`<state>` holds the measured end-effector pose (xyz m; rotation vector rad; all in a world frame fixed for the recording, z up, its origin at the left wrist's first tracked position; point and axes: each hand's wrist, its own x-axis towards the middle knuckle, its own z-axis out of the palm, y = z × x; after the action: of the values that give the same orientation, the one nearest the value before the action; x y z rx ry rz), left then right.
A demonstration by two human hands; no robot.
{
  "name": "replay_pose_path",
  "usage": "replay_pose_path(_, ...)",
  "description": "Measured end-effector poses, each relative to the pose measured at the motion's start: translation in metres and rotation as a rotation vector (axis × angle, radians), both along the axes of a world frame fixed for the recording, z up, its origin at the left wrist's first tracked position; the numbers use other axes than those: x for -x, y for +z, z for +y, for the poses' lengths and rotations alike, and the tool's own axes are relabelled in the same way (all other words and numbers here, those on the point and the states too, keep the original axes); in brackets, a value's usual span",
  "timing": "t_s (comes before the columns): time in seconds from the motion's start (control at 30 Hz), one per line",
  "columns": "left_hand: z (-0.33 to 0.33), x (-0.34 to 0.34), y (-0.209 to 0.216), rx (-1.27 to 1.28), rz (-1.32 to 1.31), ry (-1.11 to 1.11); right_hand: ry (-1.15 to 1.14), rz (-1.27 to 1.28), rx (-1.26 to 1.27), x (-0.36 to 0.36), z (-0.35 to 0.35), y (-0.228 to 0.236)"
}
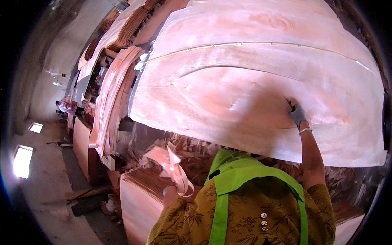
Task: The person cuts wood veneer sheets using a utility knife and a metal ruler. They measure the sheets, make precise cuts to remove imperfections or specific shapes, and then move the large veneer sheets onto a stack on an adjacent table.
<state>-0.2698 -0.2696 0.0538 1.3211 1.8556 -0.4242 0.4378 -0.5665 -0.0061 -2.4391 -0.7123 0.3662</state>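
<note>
A large sheet of pale wood veneer [212, 94] lies spread before me, with a curved dark slit and wavy grain. My right hand [298, 114], in a grey glove with a bracelet at the wrist, is closed around a small dark tool [290, 103] against the sheet. The tool's exact kind is too small to make out. Down at the left, my left hand [169, 191] is closed on curled strips of veneer [171, 165], which hang beside the sheet's near edge; its fingers are partly hidden.
A thin stick [245, 43] lies across the sheet's far part. Below the sheet's near edge is a heap of veneer scraps [200, 149]. A stack of veneer sheets [139, 204] stands at the lower left, and more draped veneer [116, 98] beyond. Another person [69, 107] is far left.
</note>
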Motion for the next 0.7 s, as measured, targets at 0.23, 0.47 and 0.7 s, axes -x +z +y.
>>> replay_pose_path(0.23,0.09,0.037,-0.009,0.342,0.203,-0.162,0.085,0.089,-0.025,0.001,0.0,0.005)
replay_pose_path(0.47,0.286,-0.09,0.105,-0.977,0.014,-0.588,-0.137,0.172,-0.463,-0.034,0.145,0.107)
replay_pose_path(0.7,0.367,-0.28,0.141,-1.295,-0.654,-0.915,0.112,-0.23,-0.994,-0.076,0.42,0.28)
